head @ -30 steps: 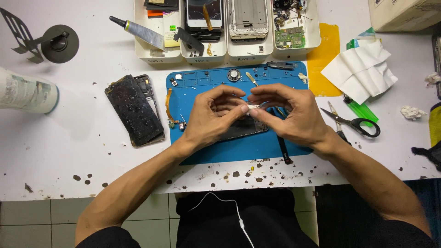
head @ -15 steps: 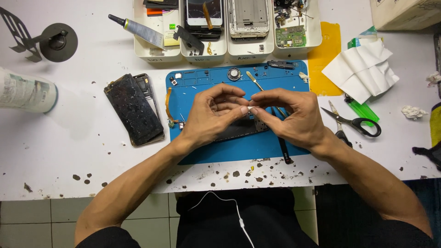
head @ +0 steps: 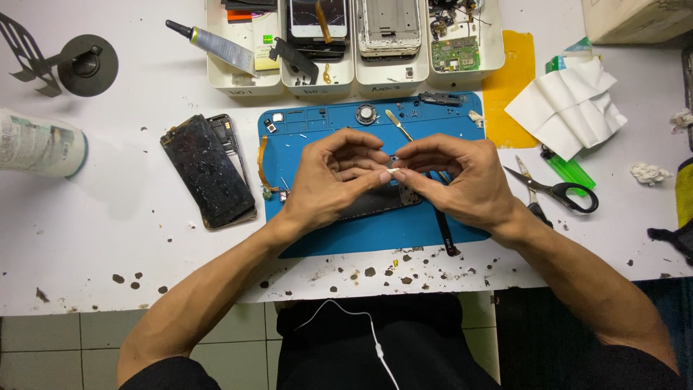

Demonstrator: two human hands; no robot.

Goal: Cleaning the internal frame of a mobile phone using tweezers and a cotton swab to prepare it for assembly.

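Where the head view looks straight down, the left hand (head: 328, 180) and right hand (head: 462, 180) are seen brought together over a blue mat (head: 375, 224) on the white surface (head: 108, 217). A tiny white piece (head: 390, 173) is pinched between the fingertips of both hands, each grip closed almost fully on it; what kind of piece it is cannot be told, as it is too small. A dark phone body (head: 382, 202) is laid on the mat just beneath the hands, partly hidden by them. A cracked black phone (head: 209, 173) is set on the surface just left of the mat. Black-handled scissors (head: 559, 191) are placed right of the mat, near the right wrist, with a white cloth (head: 570, 108) beyond them. White trays (head: 361, 72) holding phone parts are lined up at the mat's far edge, and a glue tube (head: 216, 43) is rested across the leftmost tray.
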